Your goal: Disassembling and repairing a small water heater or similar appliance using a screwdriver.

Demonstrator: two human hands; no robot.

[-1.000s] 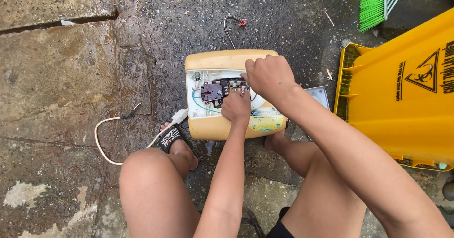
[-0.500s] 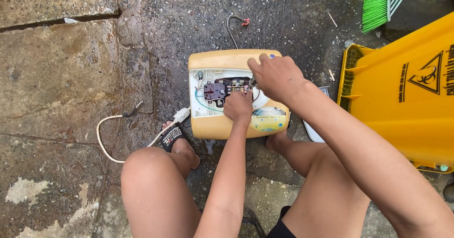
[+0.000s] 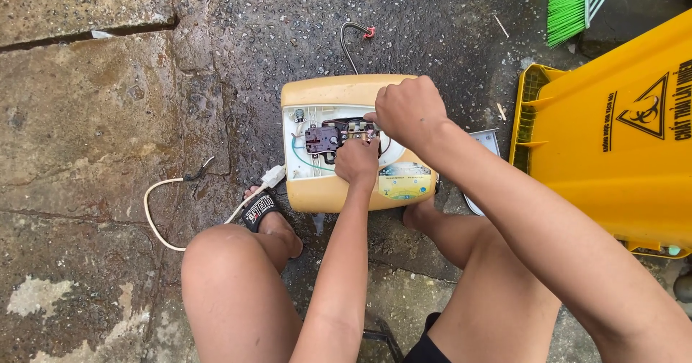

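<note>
Yellow appliance casing (image 3: 324, 89), left hand (image 3: 358, 162), right hand (image 3: 409, 108) inside

The heater (image 3: 328, 190) is cream-yellow with a white inside, a dark switch (image 3: 321, 140) and a green wire (image 3: 299, 157). Far right, a green broom (image 3: 566, 6); right, a yellow bin (image 3: 613, 154). The cord (image 3: 155, 219) is white, the sandal (image 3: 261, 210) black.

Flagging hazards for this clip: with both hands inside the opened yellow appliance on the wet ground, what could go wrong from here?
1. The pavement looks wet, and the left hand and right hand work on exposed wiring in the yellow appliance; any stored charge could shock.
2. The white cord loops beside the sandalled foot and could snag, jerking the casing.
3. Small parts could slip from the hands and vanish on the dark ground.
</note>
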